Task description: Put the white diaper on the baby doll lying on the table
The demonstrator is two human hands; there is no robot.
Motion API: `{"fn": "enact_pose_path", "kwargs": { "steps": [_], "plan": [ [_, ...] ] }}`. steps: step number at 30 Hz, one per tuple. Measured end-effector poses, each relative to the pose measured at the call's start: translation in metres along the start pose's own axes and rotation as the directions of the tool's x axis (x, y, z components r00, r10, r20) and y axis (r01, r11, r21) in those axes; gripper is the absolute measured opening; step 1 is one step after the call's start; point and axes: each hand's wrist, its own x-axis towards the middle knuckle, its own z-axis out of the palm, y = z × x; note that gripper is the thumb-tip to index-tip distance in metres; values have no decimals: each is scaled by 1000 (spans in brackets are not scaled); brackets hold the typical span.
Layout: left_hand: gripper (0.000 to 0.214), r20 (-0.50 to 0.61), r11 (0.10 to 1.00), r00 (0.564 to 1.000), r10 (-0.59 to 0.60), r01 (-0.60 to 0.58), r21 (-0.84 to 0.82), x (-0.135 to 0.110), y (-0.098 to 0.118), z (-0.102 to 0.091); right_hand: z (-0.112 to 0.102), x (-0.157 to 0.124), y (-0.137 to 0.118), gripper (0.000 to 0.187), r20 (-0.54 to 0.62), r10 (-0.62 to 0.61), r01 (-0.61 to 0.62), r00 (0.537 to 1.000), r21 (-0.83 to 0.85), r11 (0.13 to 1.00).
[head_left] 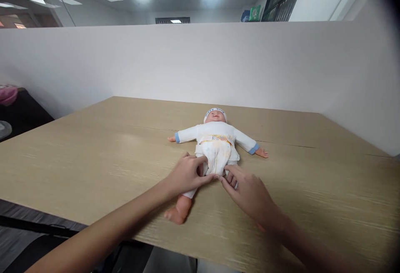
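A baby doll lies on its back on the wooden table, arms spread and head away from me. It wears a white top with blue cuffs, white trousers and a white headband with lettering. A white diaper with a coloured waistband covers its front. My left hand is at the diaper's edge by the leg on the left, fingers closed on it. My right hand pinches the opposite edge with curled fingers. Both thumbs nearly meet below the crotch. My right hand and forearm hide most of the other leg.
A white partition runs behind the table, with another wall on the right. Left of the table are a dark object and pink cloth. The table's front edge is close to me, with a chair below it.
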Motion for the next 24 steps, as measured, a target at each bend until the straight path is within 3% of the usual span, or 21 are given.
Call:
{"fn": "enact_pose_path", "kwargs": {
  "steps": [9, 15, 24],
  "plan": [
    [37, -38, 999, 999, 32, -33, -22, -4, -3, 2, 8, -8, -4, 10, -38, 31, -30, 999, 41, 999],
    [22, -142, 987, 983, 116, -130, -94, -10, -9, 1, 7, -13, -8, 12, -36, 24, -20, 999, 87, 996],
    [24, -145, 984, 985, 93, -114, -139, -11, -9, 3, 4, -12, -11, 17, -46, -18, 25, 999, 155, 988]
  ]
}}
